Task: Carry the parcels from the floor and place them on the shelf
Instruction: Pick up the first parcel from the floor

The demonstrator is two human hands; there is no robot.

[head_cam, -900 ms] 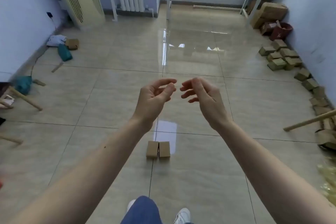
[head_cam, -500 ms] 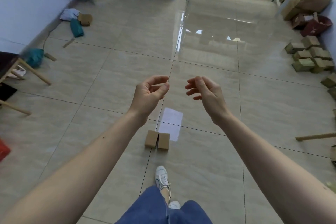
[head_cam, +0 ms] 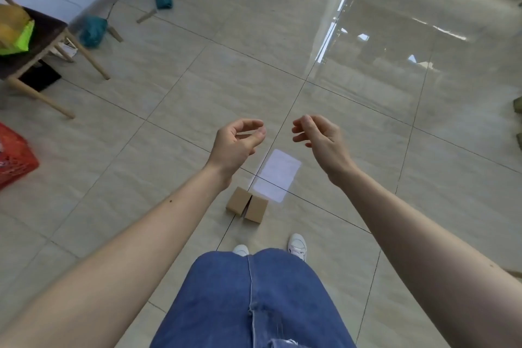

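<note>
Floor [head_cam: 175, 150] of glossy beige tiles fills the view more fully than half a second ago, since the head has tipped further down: the radiator, the shelf legs and most of the boxes along the right wall have gone out of sight, while a wooden chair [head_cam: 42, 45] with a dark seat and a red plastic crate [head_cam: 14, 158] now show at the left edge. Blue jeans [head_cam: 251, 299] cover both legs side by side at the bottom, where earlier one leg stepped ahead, and two white shoes [head_cam: 297, 243] now stand together just behind the parcels. Both bare forearms reach forward as before. The left hand [head_cam: 236, 144] is empty, its fingers loosely curled with thumb and forefinger apart; the right hand [head_cam: 320, 138] is likewise empty with relaxed, half-bent fingers, and the gap between them is much as it was. The two small cardboard parcels [head_cam: 247, 205] lie on the floor touching side by side, below and between the hands, nearer the feet than earlier, beside a pale rectangular patch of light [head_cam: 278, 175].
</note>
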